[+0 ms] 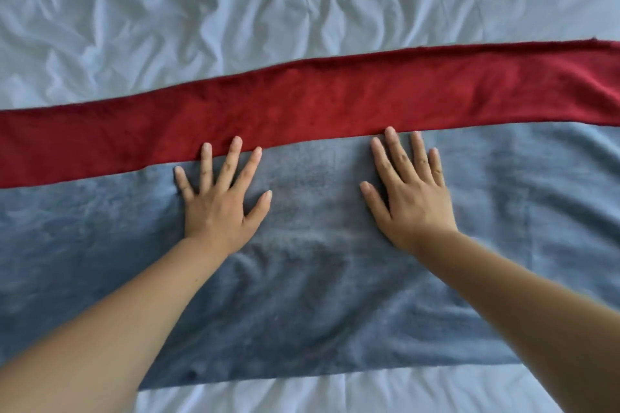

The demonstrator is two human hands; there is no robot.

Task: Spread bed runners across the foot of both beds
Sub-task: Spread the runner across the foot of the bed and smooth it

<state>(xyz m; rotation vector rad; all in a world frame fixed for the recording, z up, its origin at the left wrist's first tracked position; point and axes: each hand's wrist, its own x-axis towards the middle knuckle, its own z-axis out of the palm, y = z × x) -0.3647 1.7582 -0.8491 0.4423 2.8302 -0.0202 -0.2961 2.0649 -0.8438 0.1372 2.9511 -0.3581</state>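
I see grey-blue bed runner [318,305] flat across bed, spanning view from 9 to 3 o'clock. Red band [302,107] lies along its far edge, running 9 to 2 o'clock. Left grip [218,208] at 8 o'clock of centre: palm down on runner, fingers wide and splayed, tips over red band. Right grip [414,201] at 4 o'clock: palm down, fingers straight and close together, tips at red edge. Crumpled white sheet [235,10] at 12 o'clock, with a strip of it also at 6.
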